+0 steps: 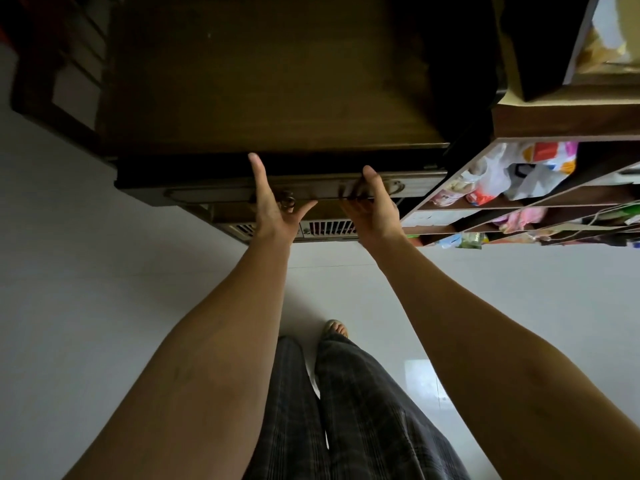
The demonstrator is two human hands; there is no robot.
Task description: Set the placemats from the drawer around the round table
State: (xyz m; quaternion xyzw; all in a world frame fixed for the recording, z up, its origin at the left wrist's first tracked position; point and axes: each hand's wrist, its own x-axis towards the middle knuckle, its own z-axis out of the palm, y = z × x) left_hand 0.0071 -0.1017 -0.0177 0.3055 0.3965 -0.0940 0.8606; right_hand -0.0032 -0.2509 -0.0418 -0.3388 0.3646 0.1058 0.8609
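both hands on the drawer (pixel 277 188) front — left hand (pixel 273 202) grip wide, right hand (pixel 370 202) grip curled on its handle (pixel 391 186).

A dark brown wood finish is seen on the cabinet (pixel 277 81), and its drawer (pixel 415 183) is fronted in the same brown with a paler edge. The floor (pixel 86 271) is tiled in plain pale grey. The trousers (pixel 363 410) are patterned in a dark grey check. The shelves (pixel 485 206) are edged in white, and bags (pixel 540 168) in white, red, orange and pink are stacked there.
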